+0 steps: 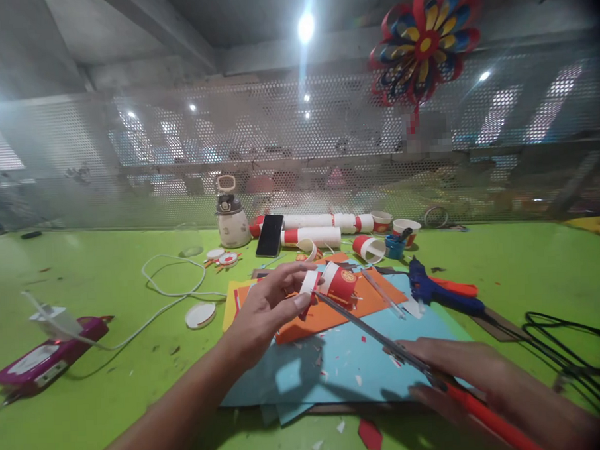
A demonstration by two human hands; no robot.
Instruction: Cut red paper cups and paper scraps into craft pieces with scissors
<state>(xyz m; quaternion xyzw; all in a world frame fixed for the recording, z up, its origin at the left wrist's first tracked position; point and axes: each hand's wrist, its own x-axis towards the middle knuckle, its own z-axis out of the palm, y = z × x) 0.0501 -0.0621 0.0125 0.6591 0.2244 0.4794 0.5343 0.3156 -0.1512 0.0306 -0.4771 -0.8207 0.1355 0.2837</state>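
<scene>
My left hand point(264, 306) pinches a small red and white piece of paper cup point(310, 283) between thumb and fingers. My right hand point(460, 370) is closed round a pair of scissors point(384, 337) with red handles, and the tips of the blades meet the edge of the held piece. Just behind it a red paper cup point(338, 281) with a gold print lies on its side on an orange sheet point(373, 298). Light blue sheets point(385, 364) spread under both hands, sprinkled with white and red scraps.
A blue glue gun point(437, 290) with a black cord lies to the right. Behind are a phone point(269, 236), a bottle point(232, 224) and stacked cups point(310, 238). A purple power strip point(52, 355) with a charger and white cable sits left.
</scene>
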